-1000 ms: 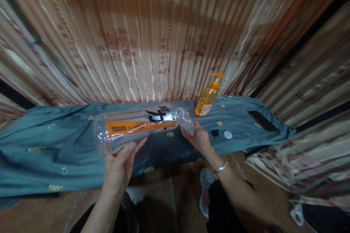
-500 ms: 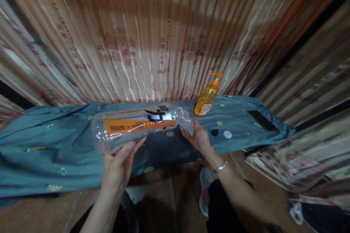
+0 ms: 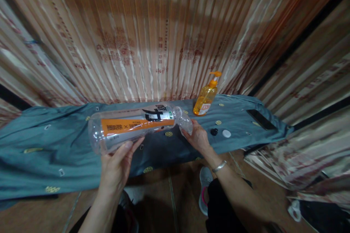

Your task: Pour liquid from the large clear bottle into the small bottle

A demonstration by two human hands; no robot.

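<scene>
A large clear plastic bottle (image 3: 131, 125) with an orange and grey label lies nearly level in the air, its neck pointing right. My left hand (image 3: 119, 160) supports it from below, with the thumb and fingers against its near side. At the bottle's mouth is a small clear plastic piece (image 3: 186, 122), bent downward. My right hand (image 3: 198, 136) has its fingers closed round the right side of that piece. Behind my right hand, an orange pump bottle (image 3: 205, 98) stands upright on the cloth-covered surface (image 3: 73, 145).
To the right of my right hand lie a small black object (image 3: 214, 131) and a white round cap (image 3: 226, 133). A dark flat phone-like object (image 3: 261, 119) rests near the right end. Pleated curtains (image 3: 123, 36) hang behind and at both sides.
The large bottle has shifted slightly left with my left hand and turned a little, so its label shows differently. My right hand holds the clear piece as before.
</scene>
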